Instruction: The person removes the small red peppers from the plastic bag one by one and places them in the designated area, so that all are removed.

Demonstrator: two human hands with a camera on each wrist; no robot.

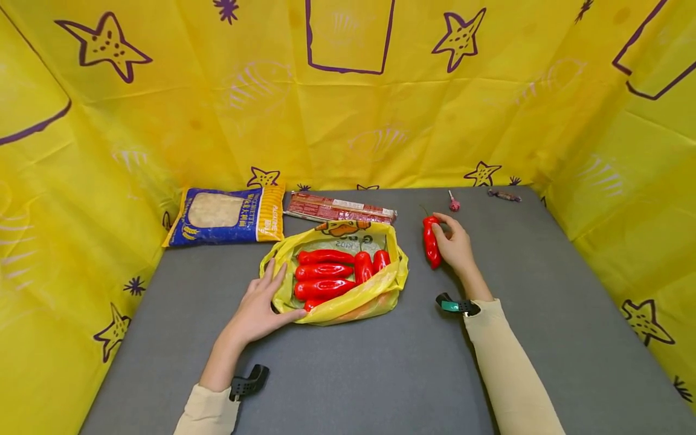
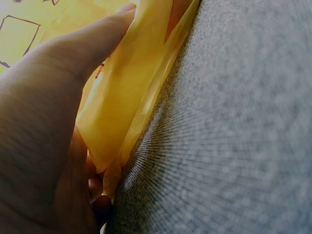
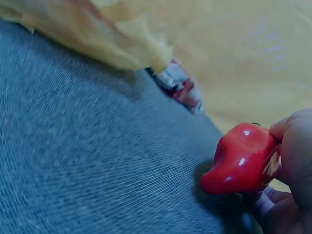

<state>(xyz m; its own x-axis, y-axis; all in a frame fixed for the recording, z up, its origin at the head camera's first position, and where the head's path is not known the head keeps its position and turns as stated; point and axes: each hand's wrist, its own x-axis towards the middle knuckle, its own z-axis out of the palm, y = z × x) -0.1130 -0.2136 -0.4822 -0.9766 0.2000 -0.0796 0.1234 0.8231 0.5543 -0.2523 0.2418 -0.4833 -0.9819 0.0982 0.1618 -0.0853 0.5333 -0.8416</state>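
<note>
A yellow plastic bag (image 1: 353, 311) lies open with several glossy red peppers (image 1: 324, 289) inside. My left hand (image 1: 260, 308) rests against the bag's left end, thumb and fingers spread apart along its rim. In the left wrist view the thumb (image 2: 92, 44) reaches over the yellow plastic, and the other fingers are partly hidden behind it. To the right of the bag, my right hand (image 1: 455, 244) pinches a single red pepper (image 1: 431, 241) between thumb and fingers. The right wrist view shows this pepper (image 3: 241, 158) end-on, close to the grey tabletop.
A blue and yellow pasta bag (image 1: 223, 216) lies at the back left. Behind the yellow bag is a long red packet (image 1: 339, 207). A lollipop (image 1: 454, 202) and a wrapped candy (image 1: 504, 195) lie near the back right edge. Yellow patterned cloth (image 1: 348, 121) walls the grey table.
</note>
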